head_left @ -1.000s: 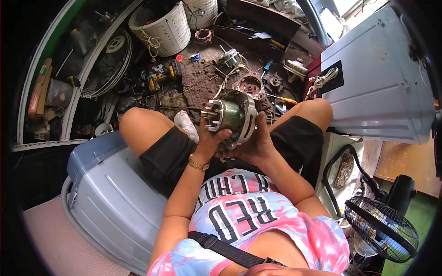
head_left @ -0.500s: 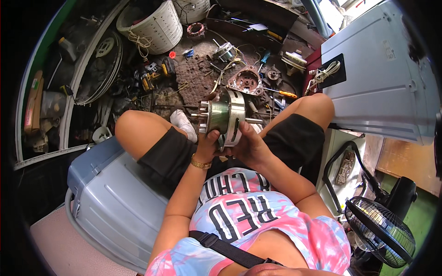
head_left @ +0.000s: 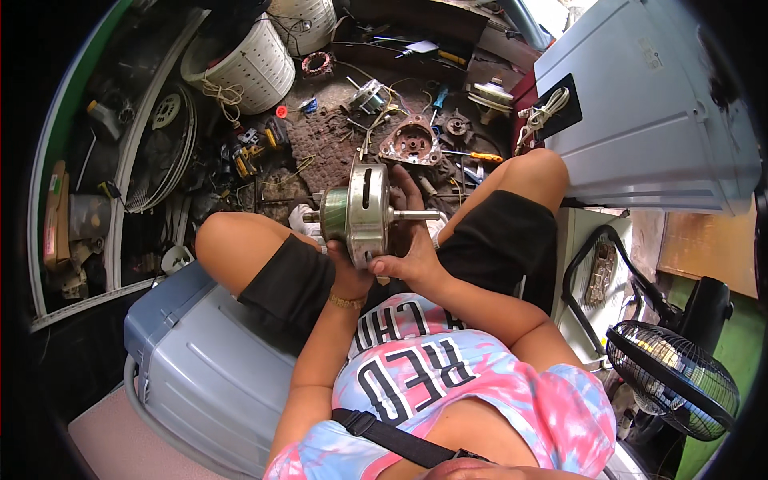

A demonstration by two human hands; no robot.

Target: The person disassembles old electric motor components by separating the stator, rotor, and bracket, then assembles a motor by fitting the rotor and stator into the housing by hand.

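Between my knees, both hands hold a metal motor (head_left: pixel 366 210) with a green cylindrical body and a silver slotted cover, its shaft pointing right. My left hand (head_left: pixel 349 272) is closed under its lower left side, fingers mostly hidden. My right hand (head_left: pixel 408 260) grips the cover, thumb at the bottom, fingers reaching up behind the shaft. Just beyond it on the floor lie a rusty triangular housing (head_left: pixel 404 140), another small motor (head_left: pixel 368 96), a screwdriver with an orange handle (head_left: pixel 486 155), a blue screwdriver (head_left: pixel 439 98) and a yellow cordless drill (head_left: pixel 248 156).
Perforated white tubs (head_left: pixel 248 72) stand at the back. A metal rack (head_left: pixel 128 160) with parts is on the left, beside a gray plastic appliance (head_left: pixel 208 376). A large gray panel (head_left: pixel 640 112) stands on the right, above a black fan (head_left: pixel 668 376).
The motor has turned, so the slotted cover faces upright toward me and the pins on its left end are less visible. My right hand's fingers now show higher behind it.
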